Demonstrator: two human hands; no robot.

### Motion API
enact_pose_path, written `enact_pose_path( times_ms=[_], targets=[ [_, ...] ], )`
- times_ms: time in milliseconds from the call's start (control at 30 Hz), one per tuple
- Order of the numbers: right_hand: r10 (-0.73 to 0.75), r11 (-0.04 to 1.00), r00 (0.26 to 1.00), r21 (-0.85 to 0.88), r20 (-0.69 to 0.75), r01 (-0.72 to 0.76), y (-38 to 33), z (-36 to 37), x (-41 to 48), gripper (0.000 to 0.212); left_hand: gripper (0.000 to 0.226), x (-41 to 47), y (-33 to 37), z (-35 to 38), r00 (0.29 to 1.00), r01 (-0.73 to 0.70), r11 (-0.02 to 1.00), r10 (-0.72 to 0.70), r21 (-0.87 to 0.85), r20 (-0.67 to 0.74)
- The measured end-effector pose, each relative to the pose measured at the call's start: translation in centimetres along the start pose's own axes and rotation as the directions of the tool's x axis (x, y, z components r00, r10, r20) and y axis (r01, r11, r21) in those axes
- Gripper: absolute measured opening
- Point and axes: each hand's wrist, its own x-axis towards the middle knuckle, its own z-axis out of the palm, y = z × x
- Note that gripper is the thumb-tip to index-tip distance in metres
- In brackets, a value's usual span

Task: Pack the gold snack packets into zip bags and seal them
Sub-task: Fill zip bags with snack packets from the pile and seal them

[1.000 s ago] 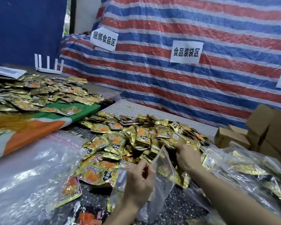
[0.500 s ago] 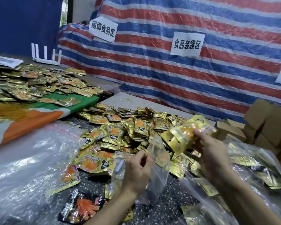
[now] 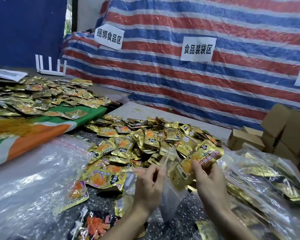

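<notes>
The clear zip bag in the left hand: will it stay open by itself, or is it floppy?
Probably floppy: the zip bag hangs creased and limp below the left hand, so its mouth likely needs holding open. It looks thin and light, so the gold packets in the right hand may drag it down.

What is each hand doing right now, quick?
Left hand: pinches the clear zip bag near its mouth.
Right hand: grips a bunch of gold snack packets.
</notes>
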Motion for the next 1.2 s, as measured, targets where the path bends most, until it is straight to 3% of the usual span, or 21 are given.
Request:
enact_pose_path(
  times_ms=[100, 233, 333, 467, 633, 733, 833, 867, 900, 933, 1000, 1033, 1133, 1200],
  targets=[
    [-0.053, 0.999, 0.995, 0.007, 0.084, 0.053, 0.1, 0.0, -0.2, 0.017, 0.028, -0.2, 0.3, 0.0, 0.997, -0.075, 0.997, 0.075, -0.004, 0.030],
    [-0.083, 0.987, 0.960, -0.108, 0.268, 0.115, 0.0, -0.6, 0.1, 0.028, 0.030, 0.1, 0.4, -0.2, 0.992, -0.114, 0.993, 0.113, -0.003, -0.057],
    [-0.072, 0.989, 0.934, -0.094, 0.351, 0.112, -0.8, -1.5, 0.7, 0.027, 0.028, 0.3, 0.6, -0.3, 0.983, -0.131, 0.991, 0.128, -0.013, -0.128],
    [-0.134, 0.983, 0.955, -0.086, 0.266, 0.162, -2.2, -2.4, 2.1, 0.019, 0.034, 0.4, 1.1, -0.5, 0.978, -0.101, 0.988, 0.078, -0.113, -0.195],
    [-0.241, 0.964, 0.948, -0.061, 0.209, 0.258, -2.8, -2.7, 2.9, 0.019, 0.028, 0.4, 1.8, -0.6, 0.961, -0.172, 0.983, 0.153, -0.064, -0.230],
    [-0.227, 0.969, 0.900, -0.005, 0.373, 0.246, -3.3, -2.8, 3.0, 0.012, 0.023, 0.4, 1.9, -0.5, 0.955, -0.187, 0.980, 0.167, -0.060, -0.245],
    [-0.177, 0.976, 0.869, 0.197, 0.462, 0.094, -3.2, -3.0, 3.8, 0.028, 0.021, 0.4, 1.9, -0.5, 0.950, -0.204, 0.977, 0.181, -0.068, -0.255],
    [-0.160, 0.981, 0.891, 0.173, 0.425, 0.093, -2.8, -3.0, 4.3, 0.026, 0.020, 0.4, 1.9, -0.5, 0.949, -0.203, 0.977, 0.179, -0.067, -0.259],
    [-0.150, 0.988, 0.907, 0.031, 0.393, 0.150, -2.0, -2.9, 4.9, 0.021, 0.020, 0.5, 1.9, -0.6, 0.949, -0.201, 0.978, 0.179, -0.062, -0.261],
    [-0.137, 0.946, 0.907, -0.219, 0.398, 0.239, -0.9, -2.9, 5.5, 0.015, 0.019, 0.4, 1.9, -0.6, 0.948, -0.202, 0.978, 0.180, -0.059, -0.262],
    [-0.065, 0.671, 0.879, -0.631, 0.473, 0.389, 2.0, -2.6, 6.3, 0.020, 0.019, 0.4, 2.0, -0.7, 0.947, -0.209, 0.976, 0.187, -0.058, -0.260],
    [-0.036, 0.539, 0.866, -0.720, 0.499, 0.437, 3.4, -2.5, 6.6, 0.031, 0.019, 0.4, 2.0, -0.7, 0.947, -0.213, 0.975, 0.191, -0.057, -0.258],
    [-0.012, 0.218, 0.800, -0.780, 0.599, 0.587, 6.4, -2.5, 7.7, 0.077, 0.021, 0.4, 1.9, -0.7, 0.950, -0.212, 0.975, 0.191, -0.061, -0.248],
    [0.011, 0.044, 0.751, -0.750, 0.661, 0.660, 7.3, -2.6, 8.7, 0.087, 0.023, 0.4, 1.8, -0.7, 0.952, -0.205, 0.976, 0.182, -0.069, -0.245]
  ],
)
